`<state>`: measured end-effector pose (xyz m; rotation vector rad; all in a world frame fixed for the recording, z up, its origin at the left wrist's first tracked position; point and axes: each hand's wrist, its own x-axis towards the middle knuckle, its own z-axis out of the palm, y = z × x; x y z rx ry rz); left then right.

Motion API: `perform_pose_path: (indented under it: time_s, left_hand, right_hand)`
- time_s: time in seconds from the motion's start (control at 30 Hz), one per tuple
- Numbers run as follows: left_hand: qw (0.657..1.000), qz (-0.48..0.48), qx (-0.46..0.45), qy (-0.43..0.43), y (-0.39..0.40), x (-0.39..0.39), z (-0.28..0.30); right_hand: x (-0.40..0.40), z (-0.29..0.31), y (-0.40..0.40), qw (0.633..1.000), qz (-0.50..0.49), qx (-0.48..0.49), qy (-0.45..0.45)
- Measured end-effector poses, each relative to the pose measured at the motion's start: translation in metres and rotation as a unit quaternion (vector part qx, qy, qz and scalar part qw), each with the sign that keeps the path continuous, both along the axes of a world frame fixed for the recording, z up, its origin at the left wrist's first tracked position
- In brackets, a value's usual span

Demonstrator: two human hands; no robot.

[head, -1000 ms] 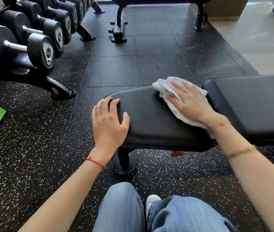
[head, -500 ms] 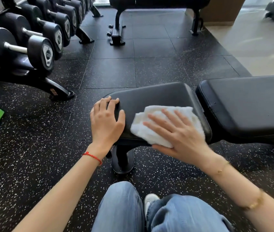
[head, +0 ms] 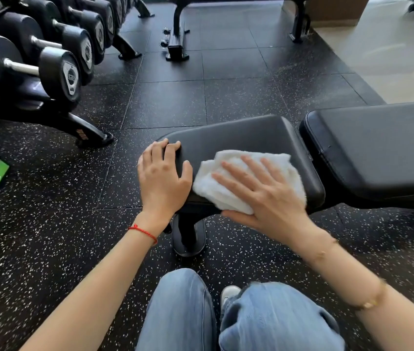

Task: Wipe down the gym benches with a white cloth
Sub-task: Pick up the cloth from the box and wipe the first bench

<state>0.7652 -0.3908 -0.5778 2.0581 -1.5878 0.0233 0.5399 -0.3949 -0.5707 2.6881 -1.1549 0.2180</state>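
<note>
White cloth (head: 245, 178) is wiping the seat pad (head: 246, 138) under my flat, spread right hand (head: 264, 196); my relaxed left hand (head: 163, 178) is bracing its end; next I'm judging the back pad (head: 378, 148) beside it needs wiping.

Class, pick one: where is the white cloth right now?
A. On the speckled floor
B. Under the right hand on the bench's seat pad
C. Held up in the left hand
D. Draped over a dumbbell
B: the right hand presses the white cloth flat on the seat pad.
</note>
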Motion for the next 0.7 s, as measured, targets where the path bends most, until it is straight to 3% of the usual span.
perform_pose_path:
  time_s: [0.17,0.33,0.43,0.57,0.7]
  left_hand:
    - [1.0,-0.004,-0.005,-0.002,0.0,0.001,0.001]
    - [1.0,0.0,-0.003,-0.009,0.001,0.001,0.0]
    - [1.0,0.003,-0.001,-0.012,0.0,0.0,0.002]
    - [1.0,0.003,-0.001,-0.013,0.0,0.001,0.002]
    - [1.0,-0.005,0.002,-0.018,0.0,-0.001,0.002]
  right_hand:
    - [-0.008,-0.006,0.011,0.998,-0.014,-0.024,-0.052]
    - [-0.033,0.012,-0.027,0.978,-0.1,0.126,-0.134]
    - [0.002,0.02,-0.08,0.969,-0.137,0.172,-0.114]
    - [0.042,0.016,-0.087,0.97,-0.099,0.181,-0.128]
    - [0.016,0.018,-0.062,0.965,-0.049,0.177,-0.187]
